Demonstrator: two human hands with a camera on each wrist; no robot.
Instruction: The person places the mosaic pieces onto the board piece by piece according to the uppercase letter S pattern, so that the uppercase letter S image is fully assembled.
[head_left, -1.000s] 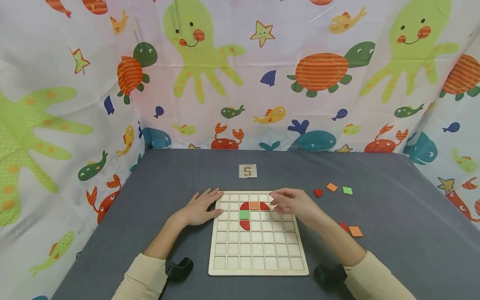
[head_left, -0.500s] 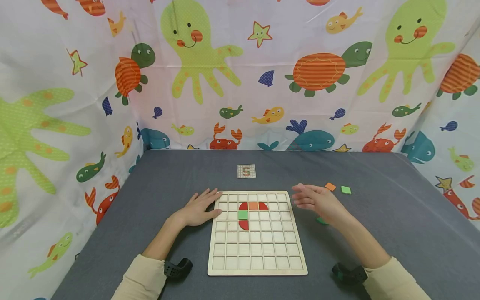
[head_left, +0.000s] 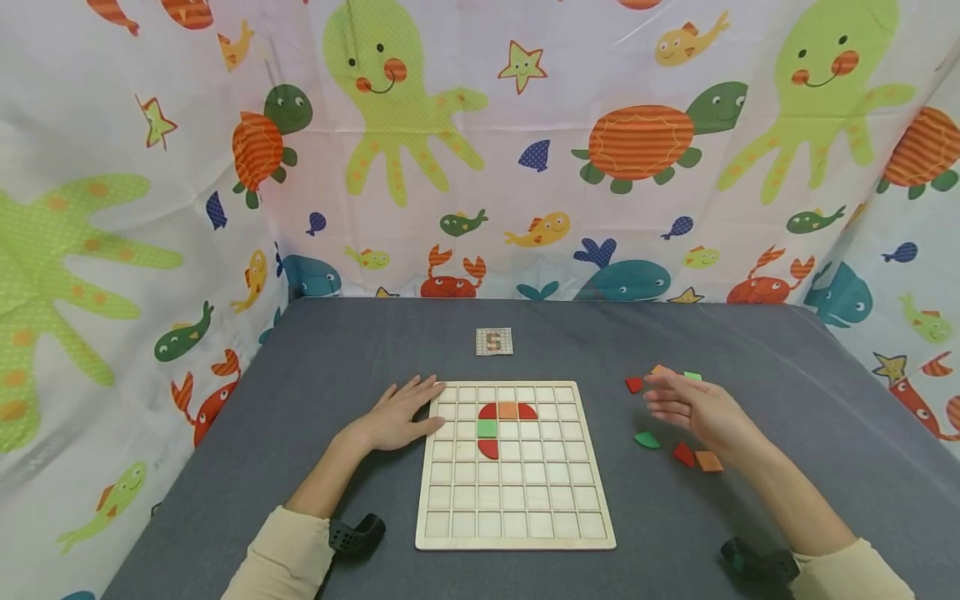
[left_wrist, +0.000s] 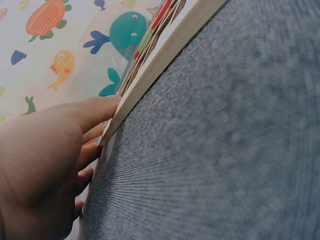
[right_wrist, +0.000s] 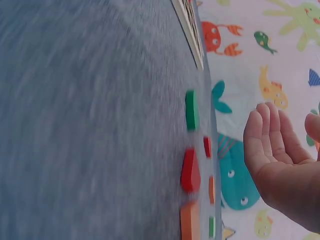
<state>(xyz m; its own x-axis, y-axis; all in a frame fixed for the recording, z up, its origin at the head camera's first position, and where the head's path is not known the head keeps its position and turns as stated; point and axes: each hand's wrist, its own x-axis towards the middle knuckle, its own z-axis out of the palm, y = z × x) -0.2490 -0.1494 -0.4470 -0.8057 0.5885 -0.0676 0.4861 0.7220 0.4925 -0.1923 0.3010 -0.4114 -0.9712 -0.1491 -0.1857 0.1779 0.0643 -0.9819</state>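
A pale wooden grid board (head_left: 514,500) lies on the table. In its upper left cells sit red quarter-round tiles (head_left: 488,450), an orange square tile (head_left: 507,410) and a green square tile (head_left: 487,428). My left hand (head_left: 397,418) rests at the board's left edge, thumb and fingertips on the rim in the left wrist view. My right hand (head_left: 693,408) hovers over the loose tiles right of the board, holding nothing, fingers loosely bent. Around it lie a dark green rounded tile (head_left: 647,439), a red tile (head_left: 683,454) and an orange square (head_left: 708,462).
Farther back, partly behind the right hand, are another red tile (head_left: 633,384), an orange tile (head_left: 661,370) and a light green tile (head_left: 692,376). A small card (head_left: 494,342) printed with a gridded S shape lies beyond the board. A patterned curtain (head_left: 420,167) rises behind the table.
My right hand has moved right, from over the board's upper right part to above the loose tiles, uncovering the dark green tile. My left hand stays at the board's edge.
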